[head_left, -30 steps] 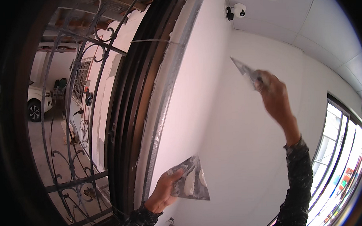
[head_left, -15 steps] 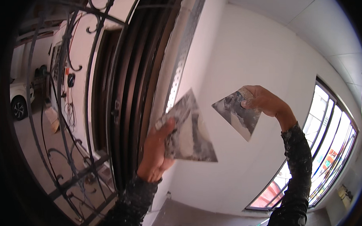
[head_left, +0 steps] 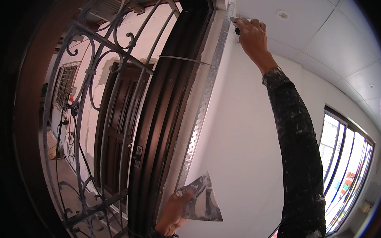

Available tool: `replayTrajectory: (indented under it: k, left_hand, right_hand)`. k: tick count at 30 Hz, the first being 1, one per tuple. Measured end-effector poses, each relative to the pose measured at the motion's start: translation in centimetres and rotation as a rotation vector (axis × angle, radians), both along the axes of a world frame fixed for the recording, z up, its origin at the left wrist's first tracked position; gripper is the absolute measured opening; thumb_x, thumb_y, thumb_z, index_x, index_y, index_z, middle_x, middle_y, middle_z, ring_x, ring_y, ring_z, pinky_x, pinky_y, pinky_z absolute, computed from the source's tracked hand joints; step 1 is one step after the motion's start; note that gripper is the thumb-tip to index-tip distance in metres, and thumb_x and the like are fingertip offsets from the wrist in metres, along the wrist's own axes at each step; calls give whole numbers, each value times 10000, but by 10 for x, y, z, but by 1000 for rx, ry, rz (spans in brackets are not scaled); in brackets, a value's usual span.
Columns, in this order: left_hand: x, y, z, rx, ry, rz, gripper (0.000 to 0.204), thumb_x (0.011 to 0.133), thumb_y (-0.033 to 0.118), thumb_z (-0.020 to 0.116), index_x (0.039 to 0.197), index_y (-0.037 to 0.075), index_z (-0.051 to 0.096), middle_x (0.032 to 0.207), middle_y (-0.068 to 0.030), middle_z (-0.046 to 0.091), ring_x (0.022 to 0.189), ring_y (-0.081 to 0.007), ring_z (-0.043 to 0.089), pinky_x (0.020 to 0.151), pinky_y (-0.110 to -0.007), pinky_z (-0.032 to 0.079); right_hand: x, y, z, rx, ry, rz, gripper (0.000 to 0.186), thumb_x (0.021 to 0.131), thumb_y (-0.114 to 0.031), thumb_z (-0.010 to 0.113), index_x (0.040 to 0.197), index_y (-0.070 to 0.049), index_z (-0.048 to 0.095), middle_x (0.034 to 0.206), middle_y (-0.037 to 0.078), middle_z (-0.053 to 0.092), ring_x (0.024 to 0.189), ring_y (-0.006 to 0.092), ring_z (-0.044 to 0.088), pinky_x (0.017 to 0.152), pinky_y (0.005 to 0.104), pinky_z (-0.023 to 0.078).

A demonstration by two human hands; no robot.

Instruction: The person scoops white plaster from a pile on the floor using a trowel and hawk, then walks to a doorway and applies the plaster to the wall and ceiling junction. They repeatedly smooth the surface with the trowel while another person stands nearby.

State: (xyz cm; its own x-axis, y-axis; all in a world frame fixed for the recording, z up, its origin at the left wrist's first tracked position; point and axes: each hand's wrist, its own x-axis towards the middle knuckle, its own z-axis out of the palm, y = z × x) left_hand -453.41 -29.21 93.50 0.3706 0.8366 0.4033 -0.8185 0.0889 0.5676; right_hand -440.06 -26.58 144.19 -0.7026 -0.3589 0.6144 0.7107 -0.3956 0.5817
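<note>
My right hand (head_left: 253, 39) is raised at the top of the wall corner, its fingers closed round a putty knife (head_left: 233, 22). Most of that knife is hidden; what shows of it lies at the upper end of a perforated metal corner bead (head_left: 214, 70). Low in the view, my left hand (head_left: 171, 215) grips a second, wider putty knife (head_left: 206, 199), with the thumb on its blade. Pale and grey filler is smeared over that blade, and some lies on it in a thick patch. The bead runs up the wall edge between both hands.
A dark brown door frame (head_left: 167, 107) stands left of the bead. Further left is a scrolled iron gate (head_left: 90, 72) with a brown door (head_left: 125, 108) behind it. A white wall (head_left: 245, 138) fills the middle, with a barred window (head_left: 347, 164) at right and a panelled ceiling (head_left: 317, 30) above.
My right hand has risen up and left with its putty knife to the top of the corner bead. The left hand and its knife now sit lower in the view, which has tilted upward.
</note>
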Motion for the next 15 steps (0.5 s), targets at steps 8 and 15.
replayTrajectory:
  k: [8, 15]
  left_hand:
    - [-14, -7, -9, -25, -43, 5, 327, 988, 127, 599, 1258, -54, 563, 1105, -132, 682, 952, -210, 694, 837, -339, 585]
    - [-19, 0, -20, -22, -21, 3, 468, 944, 181, 672, 1298, -89, 527, 1158, -173, 674, 1030, -249, 684, 924, -371, 561]
  right_hand:
    - [-27, 22, 29, 125, -4, -203, 383, 912, -90, 568, 1290, -117, 618, 1226, 49, 675, 1159, 272, 573, 1053, 552, 355]
    - [-42, 29, 25, 17, 112, -354, 358, 973, -145, 511, 1317, -115, 603, 1307, 55, 632, 1255, 314, 523, 1109, 614, 284]
